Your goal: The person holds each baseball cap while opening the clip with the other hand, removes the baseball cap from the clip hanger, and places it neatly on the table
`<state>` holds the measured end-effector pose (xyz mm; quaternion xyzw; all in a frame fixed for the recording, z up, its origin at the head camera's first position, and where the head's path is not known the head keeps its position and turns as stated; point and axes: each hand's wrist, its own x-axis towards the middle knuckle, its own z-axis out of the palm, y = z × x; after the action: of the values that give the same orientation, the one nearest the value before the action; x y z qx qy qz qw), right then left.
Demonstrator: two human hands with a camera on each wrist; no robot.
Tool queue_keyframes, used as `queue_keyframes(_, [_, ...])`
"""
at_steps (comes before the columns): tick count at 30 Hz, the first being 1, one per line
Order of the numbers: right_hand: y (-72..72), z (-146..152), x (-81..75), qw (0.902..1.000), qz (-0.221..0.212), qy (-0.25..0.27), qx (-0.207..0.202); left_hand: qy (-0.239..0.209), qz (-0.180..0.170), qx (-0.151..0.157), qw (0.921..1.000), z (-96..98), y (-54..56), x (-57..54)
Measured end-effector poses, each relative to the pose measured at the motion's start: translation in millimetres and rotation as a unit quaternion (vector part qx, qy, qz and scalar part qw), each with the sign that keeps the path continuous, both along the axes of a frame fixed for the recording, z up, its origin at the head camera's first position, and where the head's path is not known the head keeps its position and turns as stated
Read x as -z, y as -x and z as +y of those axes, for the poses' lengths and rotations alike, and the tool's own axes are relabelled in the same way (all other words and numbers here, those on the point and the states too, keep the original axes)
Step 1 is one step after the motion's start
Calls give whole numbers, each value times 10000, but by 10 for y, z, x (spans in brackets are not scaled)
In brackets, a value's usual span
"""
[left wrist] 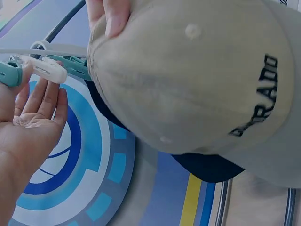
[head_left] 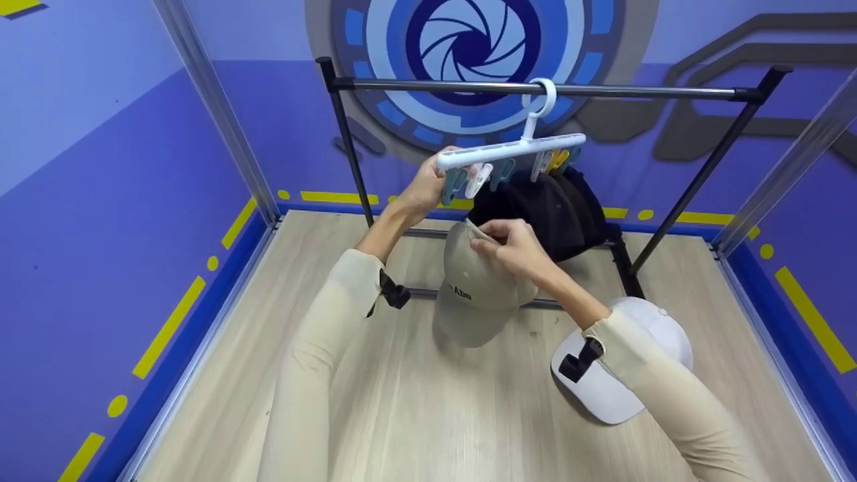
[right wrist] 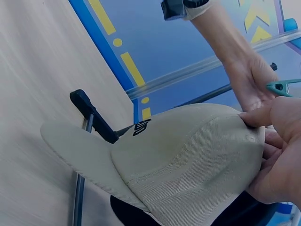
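My right hand [head_left: 515, 251] pinches the back edge of a beige baseball cap [head_left: 485, 274] with dark lettering. The cap hangs with its brim down, below a white clip hanger [head_left: 512, 150]. At the hanger's left end, my left hand [head_left: 425, 184] has its thumb and fingers about a white clip [left wrist: 47, 69]; the bar and clips partly hide the grip. A teal clip [left wrist: 10, 73] is beside that thumb, and another teal clip [left wrist: 75, 67] lies close to the cap's edge. In the right wrist view, the right fingertips [right wrist: 256, 117] press the cap's fabric.
Black caps [head_left: 556, 211] hang under the hanger's right half, near a yellow clip [head_left: 558, 159]. The hanger hooks over the rack's dark rail [head_left: 428, 86]. A white cap [head_left: 602, 381] lies on the wood-look surface [head_left: 428, 415], partly beneath my right forearm. Blue walls [head_left: 100, 181] enclose the area.
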<state>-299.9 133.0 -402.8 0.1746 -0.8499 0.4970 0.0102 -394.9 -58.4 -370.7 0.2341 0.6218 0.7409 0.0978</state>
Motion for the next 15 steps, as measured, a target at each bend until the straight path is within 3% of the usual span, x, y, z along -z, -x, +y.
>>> queue_keyframes(7, [-154,47,-50,9994,-144,-84,-288,-90,-203,-91,9997,-112,9,45])
queue_keyframes(15, [-229,178,33,9985,-307,9,-450,-117,-406,-184,9989,-217,-27,55])
